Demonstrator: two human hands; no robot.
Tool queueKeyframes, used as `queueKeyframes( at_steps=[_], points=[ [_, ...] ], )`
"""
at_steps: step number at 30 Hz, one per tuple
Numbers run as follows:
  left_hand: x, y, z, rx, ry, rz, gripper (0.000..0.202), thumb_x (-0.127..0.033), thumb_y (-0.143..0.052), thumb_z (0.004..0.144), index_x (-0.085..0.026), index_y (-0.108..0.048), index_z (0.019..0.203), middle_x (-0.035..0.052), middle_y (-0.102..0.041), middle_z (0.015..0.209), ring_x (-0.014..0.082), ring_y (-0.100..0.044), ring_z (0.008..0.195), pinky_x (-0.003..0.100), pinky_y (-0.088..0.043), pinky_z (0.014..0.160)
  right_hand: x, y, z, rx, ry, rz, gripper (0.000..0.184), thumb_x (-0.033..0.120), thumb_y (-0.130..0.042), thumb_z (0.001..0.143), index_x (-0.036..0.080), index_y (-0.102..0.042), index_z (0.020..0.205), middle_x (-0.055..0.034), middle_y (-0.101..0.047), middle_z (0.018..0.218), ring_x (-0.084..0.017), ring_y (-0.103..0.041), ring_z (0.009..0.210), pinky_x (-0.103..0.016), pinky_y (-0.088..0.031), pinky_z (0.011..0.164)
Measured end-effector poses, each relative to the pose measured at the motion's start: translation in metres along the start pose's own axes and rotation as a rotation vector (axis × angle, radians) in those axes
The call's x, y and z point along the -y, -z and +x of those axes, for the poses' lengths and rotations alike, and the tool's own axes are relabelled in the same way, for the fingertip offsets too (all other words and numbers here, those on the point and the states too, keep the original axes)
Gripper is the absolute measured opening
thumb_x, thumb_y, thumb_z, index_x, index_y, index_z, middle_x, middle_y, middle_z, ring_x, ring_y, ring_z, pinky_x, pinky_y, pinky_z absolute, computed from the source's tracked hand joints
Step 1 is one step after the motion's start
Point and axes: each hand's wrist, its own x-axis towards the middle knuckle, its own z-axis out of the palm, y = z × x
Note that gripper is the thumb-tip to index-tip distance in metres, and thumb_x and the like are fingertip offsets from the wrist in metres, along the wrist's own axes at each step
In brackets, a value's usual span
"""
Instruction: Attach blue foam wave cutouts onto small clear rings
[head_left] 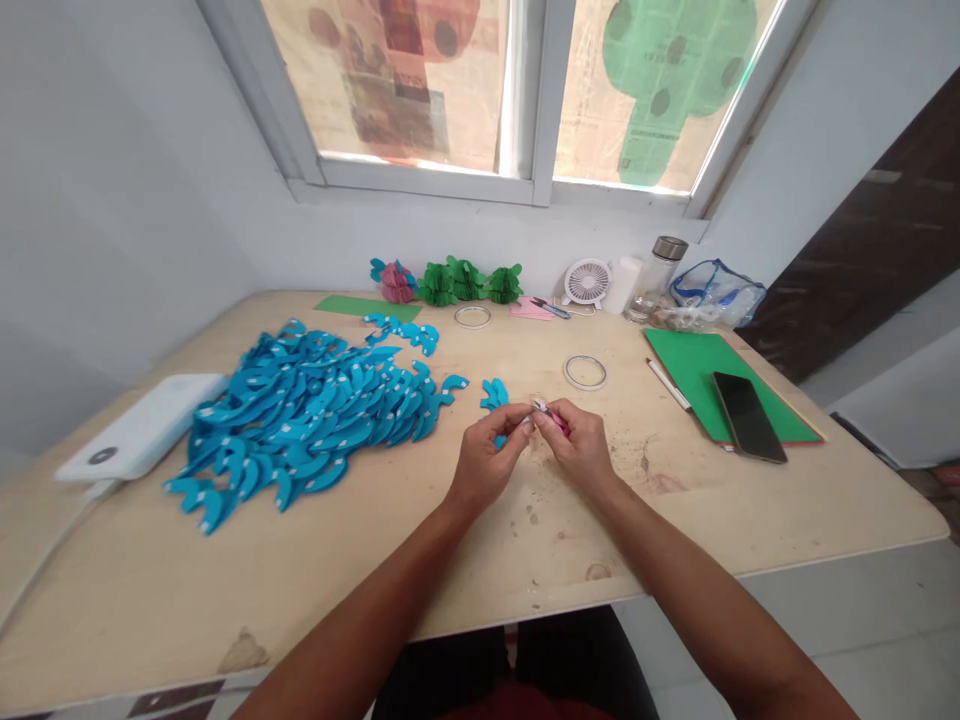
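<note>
Over the middle of the table, my left hand (491,455) and my right hand (577,445) meet at their fingertips. The right one is closed around a small tool with a pink handle (559,423) and a dark metal tip; its exact kind is hard to make out. My left fingers are pinched together close to that tip, where a tiny whitish bit (538,405) shows. Blue shows between the left thumb and fingers, but I cannot tell whether it is held. Just beyond the left hand lie a few curved blue pieces (493,392) with white patches.
A large heap of blue curved pieces (315,400) covers the left, beside a white power bank (142,425). Two tape rolls (585,358) lie beyond my hands. At right, a phone (748,415) rests on green sheets (679,360). A small fan (587,283) and bottle (660,275) stand behind.
</note>
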Motion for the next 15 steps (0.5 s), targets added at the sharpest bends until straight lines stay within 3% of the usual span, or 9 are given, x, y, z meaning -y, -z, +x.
queueKeyframes(
  at_steps=[5,15],
  points=[
    [0.0003,-0.0014,-0.0001,-0.009,0.078,-0.103,0.023,-0.032,-0.06,0.079,-0.017,-0.067,0.095,0.0058,-0.071,0.089,0.0158,-0.065,0.075,0.026,-0.053,0.067,0.0012,0.0003,-0.0001,-0.013,0.006,0.008,0.03,0.042,-0.049,0.085,0.017,-0.059,0.071,0.0049,-0.037,0.053,-0.009,-0.036,0.05,-0.022,-0.029,0.05],
    [0.0024,-0.0028,0.0022,-0.049,0.102,-0.177,0.022,-0.033,-0.063,0.076,-0.017,-0.067,0.09,0.006,-0.071,0.087,0.0163,-0.065,0.075,0.028,-0.054,0.067,-0.0002,-0.001,-0.0005,0.023,-0.019,0.03,0.027,0.042,-0.051,0.083,0.017,-0.06,0.077,0.0048,-0.04,0.056,-0.009,-0.039,0.052,-0.022,-0.03,0.052]
  ],
)
